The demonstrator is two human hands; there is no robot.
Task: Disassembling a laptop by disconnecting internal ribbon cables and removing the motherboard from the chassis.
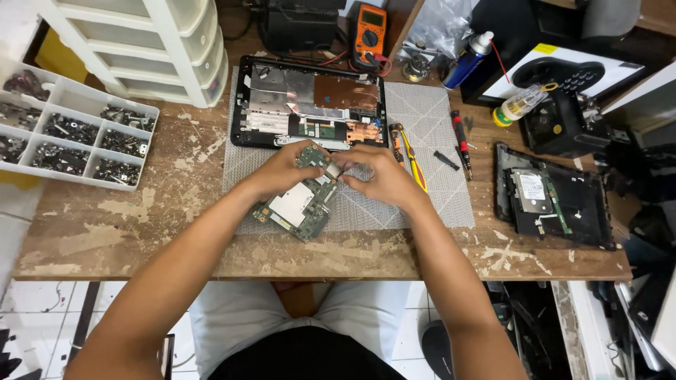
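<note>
A green laptop circuit board [299, 205] lies tilted on the grey mat [436, 200] in the middle of the wooden table. My left hand [278, 172] grips the board's upper left edge. My right hand [380, 176] pinches a small metal part at the board's upper right corner, where both hands' fingertips meet. Behind the hands lies an opened black laptop base [310, 105] with copper and silver shielding exposed.
A white compartment tray of screws [74, 130] sits at left, white drawers [155, 42] behind it. Screwdrivers [461, 141] lie right of the mat. A second black laptop shell with a drive [553, 200] is at far right. An orange multimeter [368, 32] and a spray can [466, 60] stand at the back.
</note>
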